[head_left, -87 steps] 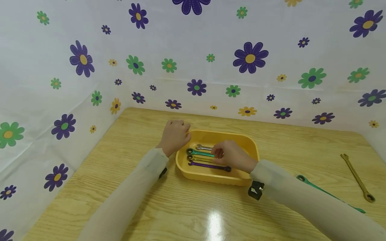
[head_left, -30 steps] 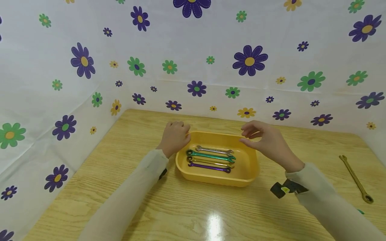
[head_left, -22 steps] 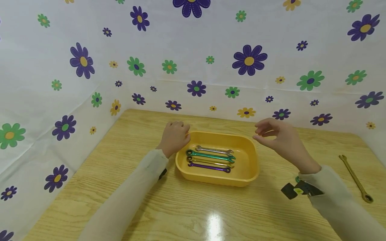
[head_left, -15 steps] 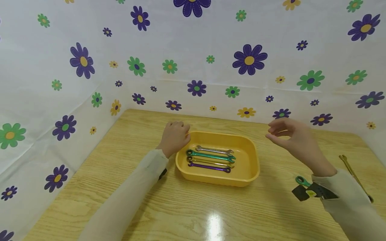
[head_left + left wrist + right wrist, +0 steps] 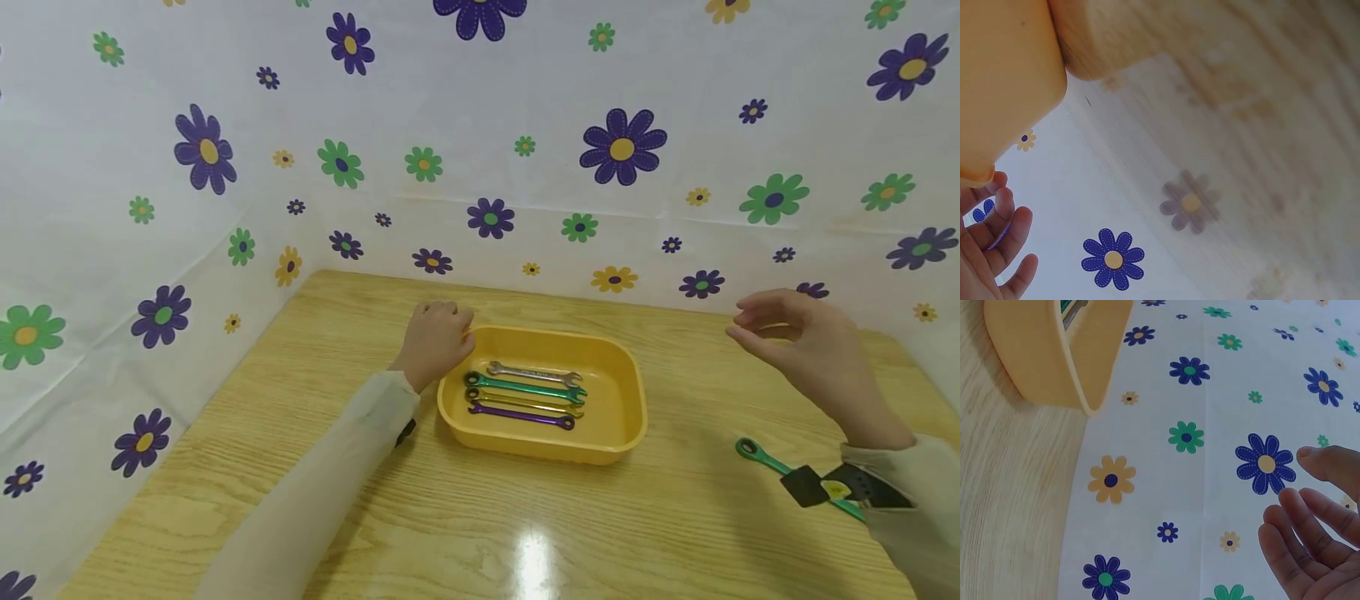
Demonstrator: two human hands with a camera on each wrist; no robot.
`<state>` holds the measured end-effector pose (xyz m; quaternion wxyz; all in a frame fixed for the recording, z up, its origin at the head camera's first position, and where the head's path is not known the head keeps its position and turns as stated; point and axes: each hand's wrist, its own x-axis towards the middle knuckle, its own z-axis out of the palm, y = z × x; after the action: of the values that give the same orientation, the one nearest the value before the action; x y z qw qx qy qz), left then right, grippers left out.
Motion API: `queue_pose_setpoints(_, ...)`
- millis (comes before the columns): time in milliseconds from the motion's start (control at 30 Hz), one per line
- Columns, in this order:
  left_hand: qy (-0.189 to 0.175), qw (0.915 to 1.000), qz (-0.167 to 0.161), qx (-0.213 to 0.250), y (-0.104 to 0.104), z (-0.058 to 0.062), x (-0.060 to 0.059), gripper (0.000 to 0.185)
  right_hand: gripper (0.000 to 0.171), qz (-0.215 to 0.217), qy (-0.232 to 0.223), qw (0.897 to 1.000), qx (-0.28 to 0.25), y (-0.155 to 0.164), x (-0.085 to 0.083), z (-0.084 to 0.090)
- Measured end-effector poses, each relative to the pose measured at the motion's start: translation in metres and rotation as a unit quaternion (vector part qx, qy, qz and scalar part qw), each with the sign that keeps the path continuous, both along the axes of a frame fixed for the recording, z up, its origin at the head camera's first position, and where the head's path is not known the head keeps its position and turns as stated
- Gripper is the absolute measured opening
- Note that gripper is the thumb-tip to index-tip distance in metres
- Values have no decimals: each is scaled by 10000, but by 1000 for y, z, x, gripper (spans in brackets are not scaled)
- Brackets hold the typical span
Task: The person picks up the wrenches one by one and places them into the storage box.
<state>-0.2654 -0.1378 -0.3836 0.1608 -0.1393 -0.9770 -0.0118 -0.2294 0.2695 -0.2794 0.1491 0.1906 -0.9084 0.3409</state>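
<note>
A yellow plastic tray (image 5: 540, 446) stands on the table, with several combination wrenches lying side by side in it: a silver wrench (image 5: 532, 374), a green wrench (image 5: 525, 387), a gold wrench (image 5: 528, 403) and a purple wrench (image 5: 517, 414). My left hand (image 5: 435, 342) holds the tray's left rim; in the left wrist view its fingers (image 5: 1010, 240) curve by the rim while the thumb is out of sight. Raised over the table's right side, my right hand (image 5: 810, 350) is empty, thumb and fingers apart. Beneath its wrist lies a larger green ratchet wrench (image 5: 765, 457), partly covered.
The light wood table (image 5: 337, 517) ends at a white cloth (image 5: 450, 100) printed with flowers, hanging at the back and left. A black wrist camera (image 5: 806, 486) sits on the right sleeve.
My right hand has come out of the tray and swung right, over the loose wrenches. The gold wrench on the table is now hidden behind that arm. The left hand stays put.
</note>
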Motion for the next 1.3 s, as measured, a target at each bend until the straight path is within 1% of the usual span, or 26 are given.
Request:
queue_pose_setpoints(200,36,10000,-19,8,1,1,1,14,28,-313,-101,9994,79,19,0,-1)
queue_pose_setpoints(433,44,10000,-5,29,2,3,2,13,25,-703,-105,9973,173,43,-4,-9)
queue_pose_setpoints(633,42,9999,-15,96,2,5,4,13,29,-963,-223,9946,315,62,-6,-15)
queue_pose_setpoints(833,1,10000,19,91,2,3,1,13,30,-1163,-173,9926,293,76,-9,-23)
queue_pose_setpoints(967,-38,9999,32,151,2,2,0,12,32,-1352,-233,9902,245,86,-12,-31)
queue_pose_setpoints(1000,-37,9999,31,153,2,2,0,12,34,-1404,-291,9894,221,94,-17,-38)
queue_pose_setpoints(1067,-47,9999,39,141,2,1,0,12,37,-1546,-260,9873,246,125,-37,-68)
queue_pose_setpoints(1200,-84,9999,57,101,1,0,-1,13,41,-1750,-202,9843,120,202,-88,-139)
queue_pose_setpoints(1233,-90,9999,60,96,1,0,-2,14,41,-1760,-136,9843,57,217,-98,-153)
queue_pose_setpoints(1300,-94,9999,61,101,1,0,-2,13,42,-1741,-141,9845,-130,232,-105,-165)
